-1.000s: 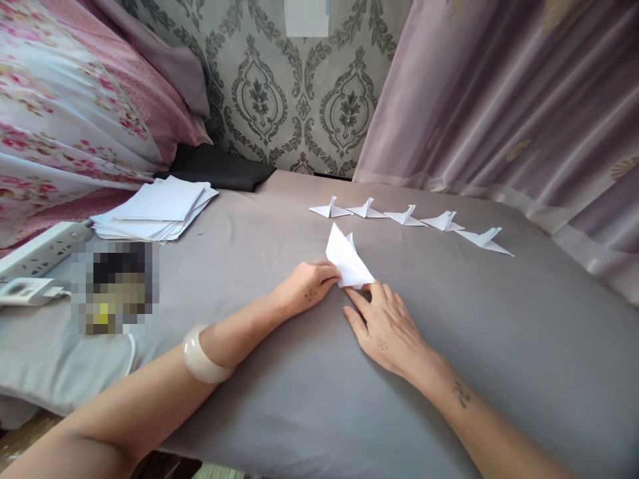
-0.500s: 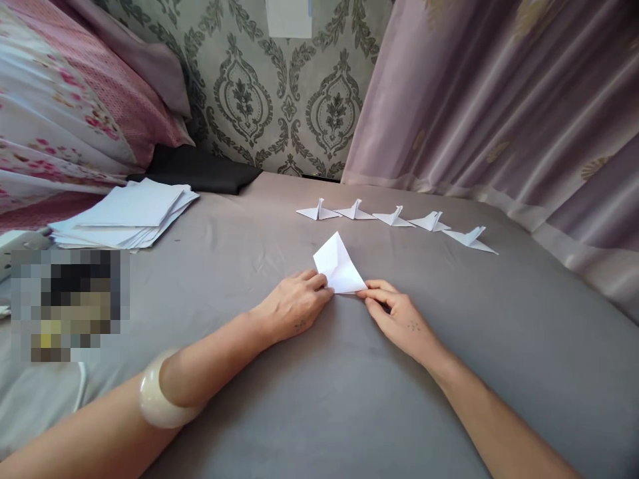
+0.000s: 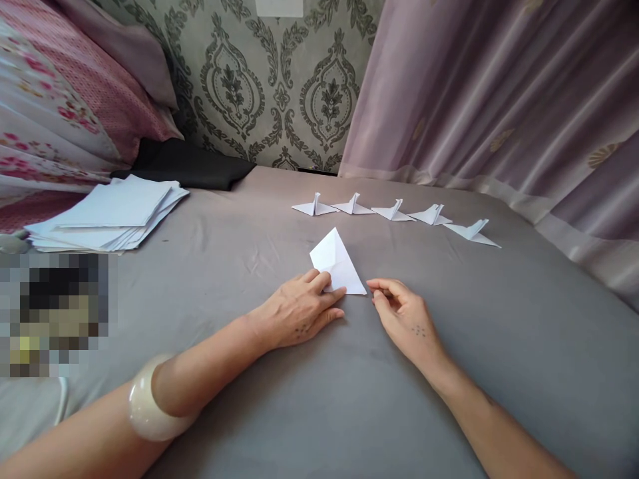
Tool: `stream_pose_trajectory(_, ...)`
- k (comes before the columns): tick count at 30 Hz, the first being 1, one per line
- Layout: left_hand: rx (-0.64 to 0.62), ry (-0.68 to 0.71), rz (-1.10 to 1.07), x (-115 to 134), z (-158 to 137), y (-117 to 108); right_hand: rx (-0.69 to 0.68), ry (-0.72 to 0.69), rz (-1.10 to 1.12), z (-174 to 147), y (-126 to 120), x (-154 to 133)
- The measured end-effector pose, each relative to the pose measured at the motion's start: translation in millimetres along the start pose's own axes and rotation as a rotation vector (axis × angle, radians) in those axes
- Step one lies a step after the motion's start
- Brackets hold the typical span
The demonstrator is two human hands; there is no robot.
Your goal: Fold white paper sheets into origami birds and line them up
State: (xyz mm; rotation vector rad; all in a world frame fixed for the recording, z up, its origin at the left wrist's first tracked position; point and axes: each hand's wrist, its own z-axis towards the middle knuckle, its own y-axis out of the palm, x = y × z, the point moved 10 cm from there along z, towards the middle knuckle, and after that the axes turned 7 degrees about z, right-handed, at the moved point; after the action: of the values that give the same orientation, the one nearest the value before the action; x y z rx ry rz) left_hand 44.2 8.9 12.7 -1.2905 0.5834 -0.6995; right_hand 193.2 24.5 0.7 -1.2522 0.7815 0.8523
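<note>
1. The folded paper [image 3: 339, 263] is white and shaped like a kite. It lies on the grey cloth [image 3: 319, 399] between the two hands, with one sharp corner toward the right hand.
2. The left hand [image 3: 299, 306] presses on the near left part of the folded paper and hides that bit. Its pointing finger is now out straight along the near edge, and its thumb sticks out; half a second ago those fingers were curled up.
3. The right hand [image 3: 407, 319] has let go. Before, it pinched the sharp corner; now it is just beside the folded paper, fingers bent, thumb near them with a little gap.
4. Behind the folded paper, and apart from it, five paper birds [image 3: 394, 211] sit in a row running off to the right. They are in the same order as before.
5. Far left of the folded paper is a messy pile of white sheets [image 3: 114, 203], with a black cloth [image 3: 190, 163] behind it.
6. Left of the folded paper, nearer than the pile, a blurry patch [image 3: 54, 313] covers something I cannot make out.
</note>
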Motion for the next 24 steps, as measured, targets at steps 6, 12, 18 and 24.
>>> stream_pose_trajectory(6,-0.017,-0.053,0.024,0.8,6.8,2.2,-0.017,-0.359,-0.19,-20.1,14.4,-45.4)
stream_pose_trajectory(12,-0.023,-0.074,0.016,8.6,3.5,-3.6,-0.193,-0.427,-0.404,-34.6,43.4,-51.8)
stream_pose_trajectory(18,-0.022,-0.192,0.033,-8.3,-5.1,-6.2,-0.218,-0.507,-0.594,-42.2,49.9,-53.1)
stream_pose_trajectory(24,0.016,-0.341,0.166,-38.9,-3.1,-6.1,-0.219,-0.474,-0.52,-35.6,46.1,-55.9)
